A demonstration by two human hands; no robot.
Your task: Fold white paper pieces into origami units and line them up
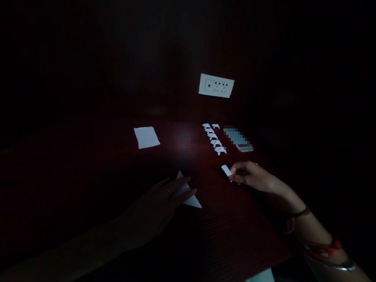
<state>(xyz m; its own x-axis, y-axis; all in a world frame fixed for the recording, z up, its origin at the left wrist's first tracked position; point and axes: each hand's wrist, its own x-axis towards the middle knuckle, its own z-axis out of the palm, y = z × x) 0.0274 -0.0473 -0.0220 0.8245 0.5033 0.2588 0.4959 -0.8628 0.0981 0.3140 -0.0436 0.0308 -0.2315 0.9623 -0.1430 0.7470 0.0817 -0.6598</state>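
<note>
My left hand [169, 196] lies over a white sheet of paper folded into a triangle [192, 201], its fingers stretched out and resting on the paper. Part of the triangle is hidden beneath the fingers. To the right, my right hand [249, 175] pinches a small white rectangular strip [226, 170] between thumb and fingers, just above or on the table. What the strip is made of, I cannot tell. Beyond that hand, several small folded white paper shapes [216, 143] stand in a slanting row, with a single similar one [216, 126] beside the row's far end.
A stack of square white paper [147, 137] lies at the back left of the dark red table [176, 152]. At the back right is a phone [245, 149], partly blurred out. A socket panel [216, 85] sits on the wall. Something pale [261, 276] shows below the front edge.
</note>
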